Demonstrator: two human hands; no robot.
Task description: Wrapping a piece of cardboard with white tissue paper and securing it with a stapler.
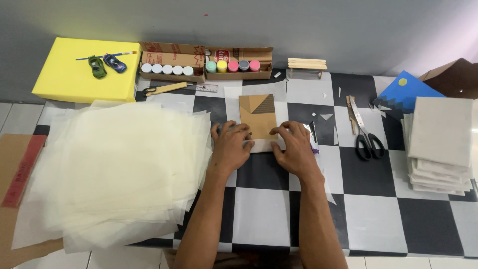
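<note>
Item: brown card (257,115), lower edge pinned under your left hand (230,148) and right hand (294,149), fingers pressed flat; keep pressure even, scissors (367,140) lying right of your grip.

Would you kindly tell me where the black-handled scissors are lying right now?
In the head view, the scissors lie on the checkered mat right of the right hand, between it and the stack of white canvases.
</note>
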